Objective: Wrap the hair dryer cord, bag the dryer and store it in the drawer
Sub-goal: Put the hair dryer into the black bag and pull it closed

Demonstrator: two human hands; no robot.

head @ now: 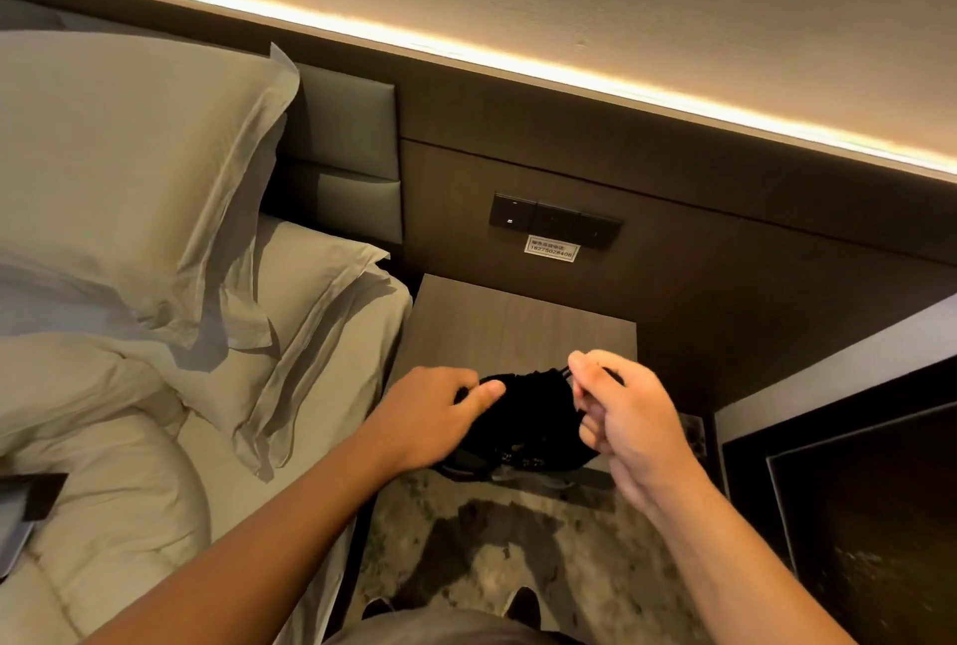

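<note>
At the front edge of the bench (523, 323), two hands work on one black bag (523, 416). Left hand (430, 416): fingers curled, thumb pressed forward, gripping the bag's left side near its gathered mouth. Right hand (626, 416): fingers pinched closed on one thin black drawstring (564, 374) at the bag's upper right. The bag bulges between both hands and rests on the bench; its contents cannot be seen. Behind the bench, one dark switch panel (555, 218) is fixed to the wall, with one small white label (550, 248) directly beneath it. Left of the bench stands one bed (129, 489) carrying two pillows (129, 168), the upper one upright, the lower one lying flat. One light strip (466, 49) runs across the wall above.
</note>
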